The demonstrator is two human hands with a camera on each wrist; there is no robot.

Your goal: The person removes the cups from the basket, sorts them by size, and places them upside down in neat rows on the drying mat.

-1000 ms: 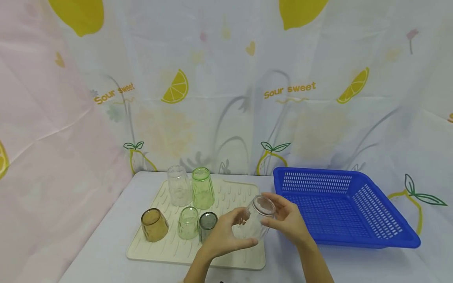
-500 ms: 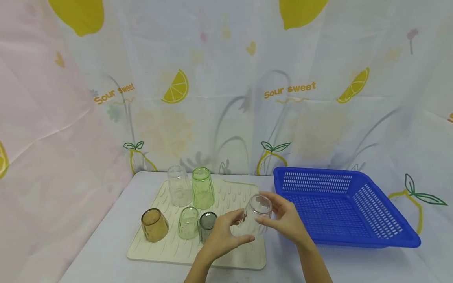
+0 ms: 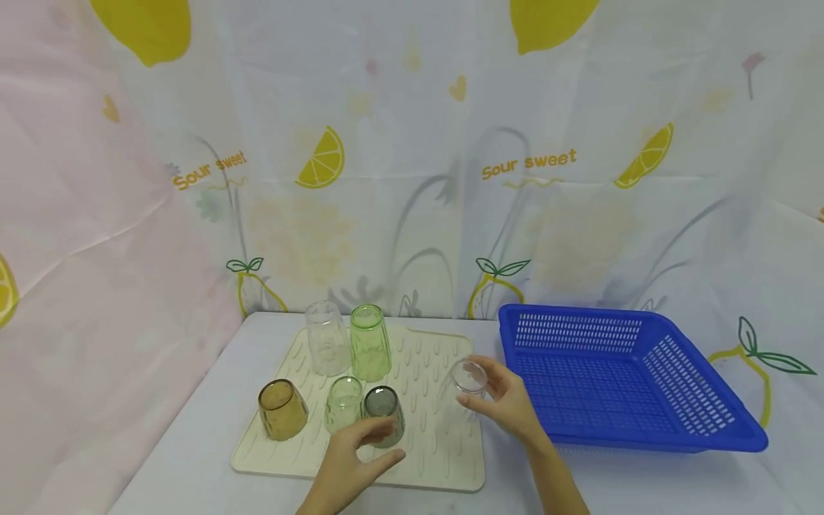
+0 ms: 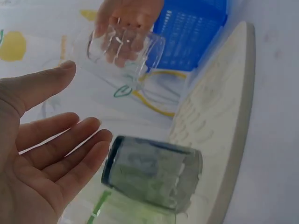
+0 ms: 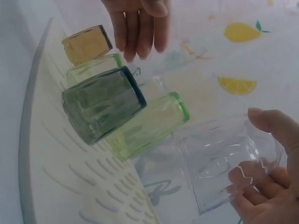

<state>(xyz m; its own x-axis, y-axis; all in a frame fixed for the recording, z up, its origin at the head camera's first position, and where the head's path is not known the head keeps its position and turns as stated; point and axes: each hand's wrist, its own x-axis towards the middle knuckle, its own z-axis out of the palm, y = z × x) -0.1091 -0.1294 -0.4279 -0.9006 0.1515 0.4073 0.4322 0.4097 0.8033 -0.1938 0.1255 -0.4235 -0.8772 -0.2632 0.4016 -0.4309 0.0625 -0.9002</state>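
My right hand (image 3: 511,408) holds a clear drinking glass (image 3: 460,386) bottom-up, thumb on one side and fingers on the other. It is over the right part of the cream drying mat (image 3: 444,468); the right wrist view shows the glass's wide mouth (image 5: 189,175) facing the mat. My left hand (image 3: 350,458) has its fingers spread, holding nothing, in front of a small dark grey glass (image 3: 381,402). In the left wrist view its fingertips overlap the edge of that grey glass (image 4: 154,172). A small light green glass (image 3: 343,400) stands beside the grey one, also bottom-up.
An amber glass (image 3: 283,411) stands at the mat's left. Behind are a tall clear glass (image 3: 327,347) and a tall green glass (image 3: 370,350). A blue plastic basket (image 3: 644,438) sits to the right of the mat. A lemon-print curtain (image 3: 412,179) hangs behind the table.
My left hand has come away from the clear glass and moved left towards the grey glass. The right hand keeps hold of the clear glass, which has shifted slightly left.
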